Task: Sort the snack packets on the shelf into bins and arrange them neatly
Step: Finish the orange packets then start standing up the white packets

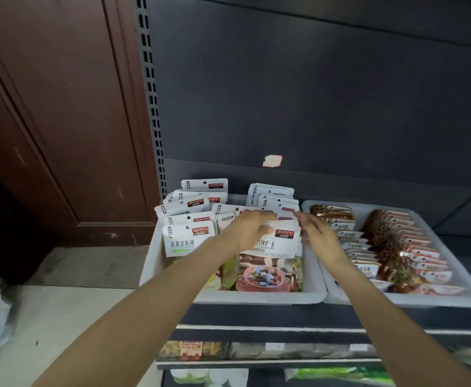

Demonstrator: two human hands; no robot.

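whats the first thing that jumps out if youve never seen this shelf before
Two bare arms reach in from below, the left hand gripping the top of the front white packet in the left bin, the right hand beside it, blurred. That bin is packed with upright white packets, while the right bin holds two neat rows of brown and orange packets.

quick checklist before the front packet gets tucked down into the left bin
1. Left hand holds the front packet by its top edge: ok.
2. Right hand steadying that packet: cannot tell, fingers blurred.
3. Packet sits inside the left bin, upright: ok.
4. Rows behind it neat: not ok, the white packets lean unevenly.
5. Right bin rows undisturbed: ok.
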